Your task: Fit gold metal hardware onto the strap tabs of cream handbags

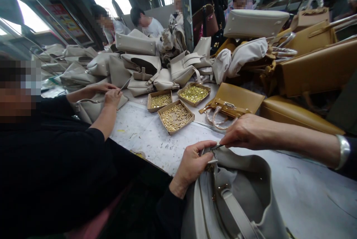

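Note:
A grey handbag (251,183) stands open in front of me at the table's near edge, its strap hanging across the front. My left hand (192,164) is closed on the bag's upper edge at the far left corner, thumb and forefinger pinching the material. From the right, my right hand (245,133) is closed around a thin dark tool (218,146), whose tip meets the bag's edge close to my left fingers. Most of the tool is hidden in my fist, so its kind is unclear. Small gold-coloured metal fittings show along the bag's opening.
Beyond my hands stand cardboard trays of small gold-coloured hardware (175,117). A mustard handbag (237,99) lies behind my right hand. Grey bags (142,64) are heaped across the back. At left, a co-worker's hands (111,96) work on another grey bag; other people sit farther back.

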`<move>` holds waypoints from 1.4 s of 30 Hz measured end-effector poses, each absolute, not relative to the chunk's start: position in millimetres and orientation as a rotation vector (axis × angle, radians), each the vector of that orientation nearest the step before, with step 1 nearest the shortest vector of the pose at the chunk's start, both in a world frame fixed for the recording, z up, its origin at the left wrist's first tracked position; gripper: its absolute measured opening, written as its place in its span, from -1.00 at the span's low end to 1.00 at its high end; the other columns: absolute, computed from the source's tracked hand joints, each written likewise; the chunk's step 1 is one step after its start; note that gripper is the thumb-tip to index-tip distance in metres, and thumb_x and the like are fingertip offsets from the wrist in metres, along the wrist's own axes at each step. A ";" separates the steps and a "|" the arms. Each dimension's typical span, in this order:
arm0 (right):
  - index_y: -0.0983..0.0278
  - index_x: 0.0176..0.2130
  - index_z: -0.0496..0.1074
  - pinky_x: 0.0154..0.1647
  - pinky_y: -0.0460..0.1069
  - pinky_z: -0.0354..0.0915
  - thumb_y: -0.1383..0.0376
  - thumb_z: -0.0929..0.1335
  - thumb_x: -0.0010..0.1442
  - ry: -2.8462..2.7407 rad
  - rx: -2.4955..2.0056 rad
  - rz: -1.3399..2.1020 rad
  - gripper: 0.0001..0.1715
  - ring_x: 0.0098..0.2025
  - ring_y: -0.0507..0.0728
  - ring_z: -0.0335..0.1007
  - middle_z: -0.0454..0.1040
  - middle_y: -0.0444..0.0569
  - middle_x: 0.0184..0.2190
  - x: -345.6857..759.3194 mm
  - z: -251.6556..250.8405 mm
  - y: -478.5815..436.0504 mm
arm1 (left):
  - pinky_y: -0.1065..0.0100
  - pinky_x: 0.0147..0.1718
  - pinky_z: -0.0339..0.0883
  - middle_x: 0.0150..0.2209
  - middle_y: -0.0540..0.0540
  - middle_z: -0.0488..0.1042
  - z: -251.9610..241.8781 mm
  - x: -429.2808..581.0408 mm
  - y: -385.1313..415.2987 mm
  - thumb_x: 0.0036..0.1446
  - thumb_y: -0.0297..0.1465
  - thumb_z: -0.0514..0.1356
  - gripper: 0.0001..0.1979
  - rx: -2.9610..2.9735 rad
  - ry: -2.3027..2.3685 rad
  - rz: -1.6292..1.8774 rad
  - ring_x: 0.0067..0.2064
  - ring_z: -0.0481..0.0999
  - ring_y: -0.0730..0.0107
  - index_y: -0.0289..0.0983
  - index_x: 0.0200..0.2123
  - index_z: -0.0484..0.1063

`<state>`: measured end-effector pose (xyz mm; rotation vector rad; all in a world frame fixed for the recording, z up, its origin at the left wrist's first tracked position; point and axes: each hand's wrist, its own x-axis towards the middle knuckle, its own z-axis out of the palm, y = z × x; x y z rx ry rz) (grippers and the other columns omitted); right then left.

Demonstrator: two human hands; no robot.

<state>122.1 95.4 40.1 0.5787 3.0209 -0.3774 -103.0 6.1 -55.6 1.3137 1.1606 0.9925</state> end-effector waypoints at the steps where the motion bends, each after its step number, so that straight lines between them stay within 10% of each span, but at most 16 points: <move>1: 0.17 -0.29 0.57 -0.46 -0.02 -0.08 0.35 0.38 0.33 3.031 0.563 -0.351 -0.84 -0.45 0.04 0.41 0.58 -0.13 -0.44 122.5 39.5 95.4 | 0.23 0.20 0.36 -0.07 -0.10 0.64 -55.2 -102.6 6.3 0.06 -0.49 0.28 -0.63 1.316 1.161 0.991 0.02 0.59 0.16 -0.26 -0.03 0.66; 21: 0.25 -0.28 0.53 -0.42 0.05 -0.04 0.45 0.33 0.33 3.126 0.309 -0.071 -0.80 -0.49 0.07 0.35 0.52 -0.10 -0.49 122.5 31.1 92.9 | 0.24 0.17 0.39 -0.06 -0.11 0.64 -53.4 -97.6 7.2 0.06 -0.52 0.26 -0.63 1.324 1.158 0.977 0.02 0.59 0.15 -0.28 -0.04 0.65; 39: 0.25 -0.12 0.66 -0.49 -0.09 0.17 0.16 0.34 0.34 2.643 1.089 -1.464 -0.67 -0.49 0.07 0.42 0.58 -0.10 -0.49 135.7 -23.8 86.8 | 0.27 0.15 0.40 -0.07 -0.11 0.64 -58.7 -100.5 7.3 0.10 -0.47 0.27 -0.67 1.416 1.227 0.946 0.02 0.59 0.16 -0.26 -0.05 0.66; 42: 0.22 -0.11 0.65 -0.46 -0.09 0.16 0.20 0.34 0.36 2.763 1.032 -1.276 -0.71 -0.45 0.08 0.44 0.60 -0.09 -0.44 135.9 -19.7 87.4 | 0.26 0.15 0.39 -0.07 -0.12 0.64 -58.1 -100.6 7.5 0.10 -0.47 0.27 -0.67 1.407 1.225 0.944 0.02 0.59 0.15 -0.28 -0.05 0.66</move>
